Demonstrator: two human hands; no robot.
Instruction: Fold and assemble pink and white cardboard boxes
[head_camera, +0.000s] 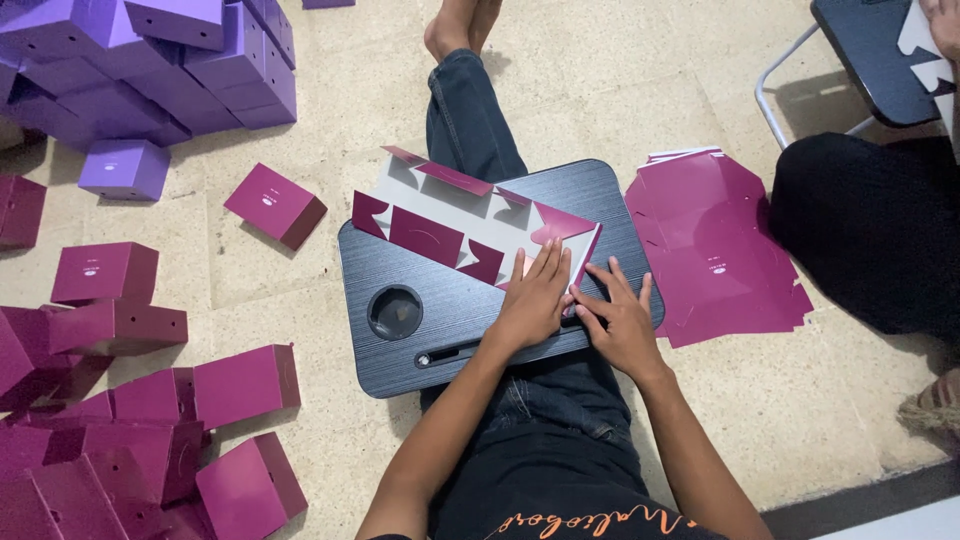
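Handling: card blank (470, 215) looks light, thin and springy; it should bend only along its scored creases, and the glossy magenta side may slide on the tray. A judgement, not something seen.
Hold points: best pressed flat near a crease or pinched at a flap edge, I judge; the thin flaps could tear or kink.
Left hand (533, 300): flat, fingers together, pressing down on the blank's near corner.
Right hand (622, 322): fingers spread, tips on the blank's near edge and the tray; nothing pinched.
Place: blank lies on a dark lap tray (400, 350) across the person's legs.
Look: magenta outside, pale grey inside, partly folded, flaps raised.
Nearby: flat blanks (715, 250) right, folded boxes (150, 400) left.
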